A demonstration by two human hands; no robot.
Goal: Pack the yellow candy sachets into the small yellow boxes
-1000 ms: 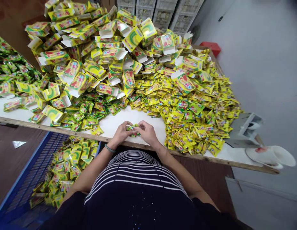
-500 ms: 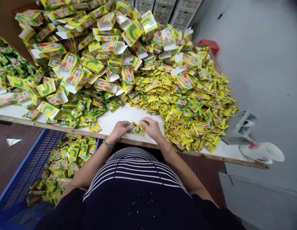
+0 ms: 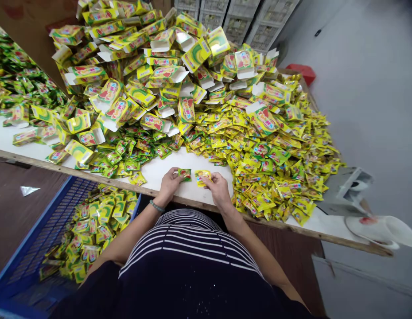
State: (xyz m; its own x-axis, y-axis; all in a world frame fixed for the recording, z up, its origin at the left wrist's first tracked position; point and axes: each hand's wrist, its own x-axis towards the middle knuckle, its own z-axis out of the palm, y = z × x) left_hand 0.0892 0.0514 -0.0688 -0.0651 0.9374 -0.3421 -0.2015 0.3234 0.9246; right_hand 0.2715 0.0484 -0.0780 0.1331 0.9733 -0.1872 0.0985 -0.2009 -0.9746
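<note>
My left hand (image 3: pixel 170 184) is closed on the edge of a small green candy sachet (image 3: pixel 184 174). A yellow candy sachet (image 3: pixel 202 177) is pinched between the thumb and fingers of my right hand (image 3: pixel 219 189). The two sachets are side by side with a narrow gap between them, just above the white tabletop (image 3: pixel 189 191) near its front edge. To the right of my right hand lies a heap of yellow sachets (image 3: pixel 269 186). Green sachets (image 3: pixel 122 153) are piled to the left, beyond my left hand.
Many printed yellow cartons (image 3: pixel 139 95), several with open flaps, are heaped at the back. A blue crate (image 3: pixel 64 212) below on the left holds filled packs. At the right end are a grey metal device (image 3: pixel 342 190) and a white mug (image 3: pixel 382 228) on its side.
My hands have moved apart, and the sachets that overlapped between them are now separate, one in each hand. The view has shifted slightly to the left.
</note>
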